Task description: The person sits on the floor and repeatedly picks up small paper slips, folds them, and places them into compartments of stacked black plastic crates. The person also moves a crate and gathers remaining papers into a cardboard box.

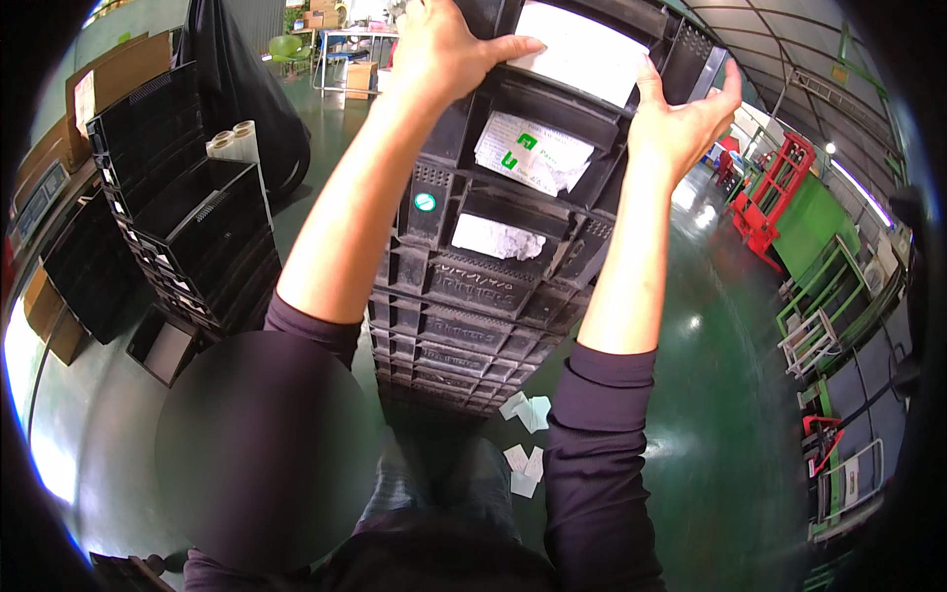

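both arms are up at the tall stack of black plastic crates (464,316) that rises from the green floor (720,395) right in front of the person. the left hand (444,49) lies on the front edge of the top crate (582,99), fingers curled over the rim, thumb stretched out to the corner of the white paper label (582,49) stuck there, a grip clenched on the crate edge. the right hand (681,123) is spread open at the label's right side, fingertips touching its edge, palm toward the crate, grasping nothing that can be made out. lower on the stack's front sit a crumpled white label with green marks (533,153) and another torn white label (498,239). scraps of white paper (525,434) lie on the floor at the foot of the stack. to the left stands a second pile of black crates (178,227), with rolls of clear film (235,143) behind it. far right, a red pallet truck (774,192).
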### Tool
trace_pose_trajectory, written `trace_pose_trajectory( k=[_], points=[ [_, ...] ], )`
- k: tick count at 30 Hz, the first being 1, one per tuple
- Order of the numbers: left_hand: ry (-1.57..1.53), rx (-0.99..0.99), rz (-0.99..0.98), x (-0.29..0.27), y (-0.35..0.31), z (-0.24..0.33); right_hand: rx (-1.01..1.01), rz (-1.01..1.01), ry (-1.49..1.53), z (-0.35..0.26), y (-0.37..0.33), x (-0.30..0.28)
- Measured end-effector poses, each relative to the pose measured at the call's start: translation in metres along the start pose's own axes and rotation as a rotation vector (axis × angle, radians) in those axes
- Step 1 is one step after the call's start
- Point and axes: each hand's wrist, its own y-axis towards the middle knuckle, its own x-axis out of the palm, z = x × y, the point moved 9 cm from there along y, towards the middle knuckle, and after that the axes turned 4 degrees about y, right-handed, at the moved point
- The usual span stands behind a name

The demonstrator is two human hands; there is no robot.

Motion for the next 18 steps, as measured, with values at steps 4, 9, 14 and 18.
trace_pose_trajectory(
  k=[4,9,14,18],
  points=[
    [0.121,0.105,-0.010,-0.009,-0.004,0.010,-0.043,-0.199,-0.082,-0.002,0.004,-0.002],
    [0.187,0.116,-0.074,-0.017,0.004,0.018,0.055,-0.483,-0.125,-0.007,0.011,0.006],
    [0.177,0.120,-0.112,-0.007,0.008,0.012,0.090,-0.286,-0.269,-0.027,-0.003,0.017],
    [0.305,0.117,0.067,-0.010,0.002,0.016,0.107,-0.220,-0.333,-0.034,-0.009,0.020]
  ],
)
